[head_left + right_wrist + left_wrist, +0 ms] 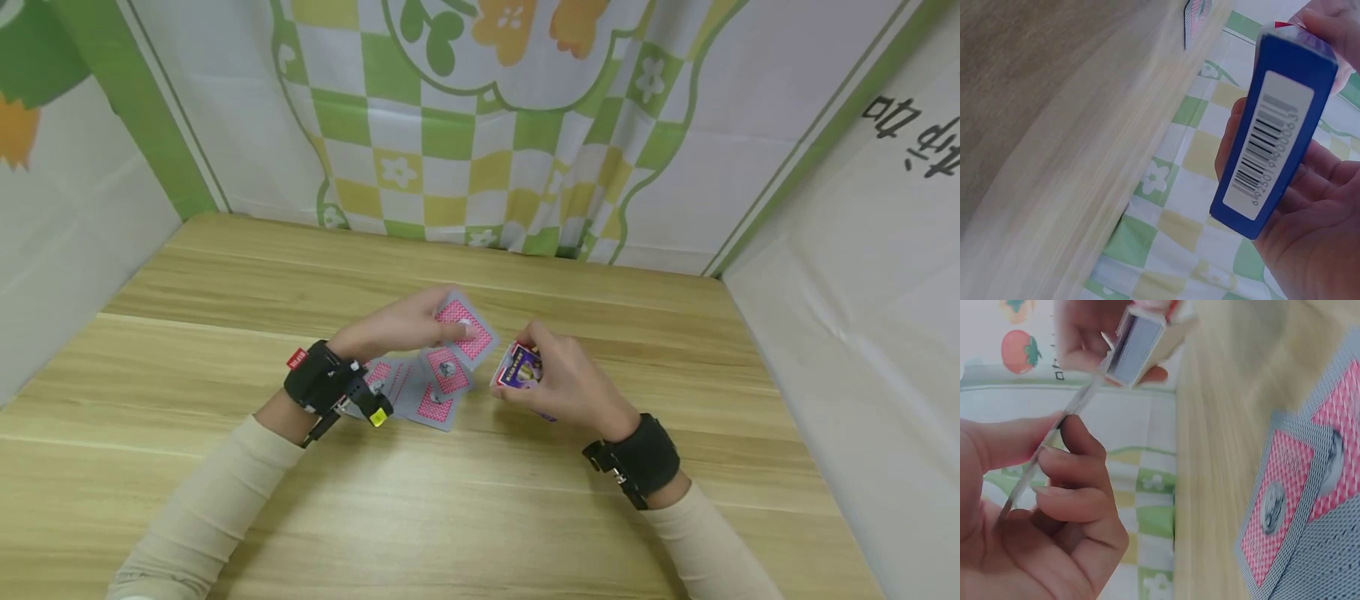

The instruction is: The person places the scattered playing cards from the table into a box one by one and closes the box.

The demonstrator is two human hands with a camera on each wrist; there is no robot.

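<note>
While the left hand pinches a card or thin stack beside the box, we note the right hand gripping it between thumb and fingers, presumably keeping its mouth clear; loose cards overlap on the table.

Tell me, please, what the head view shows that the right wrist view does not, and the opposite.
Only the head view shows the beige sleeves and black wrist straps.

Only the right wrist view shows the barcode label on the blue side of the card box.

Both show the right hand holding that box, at least one red-patterned card, the wooden table and the checkered curtain.
</note>
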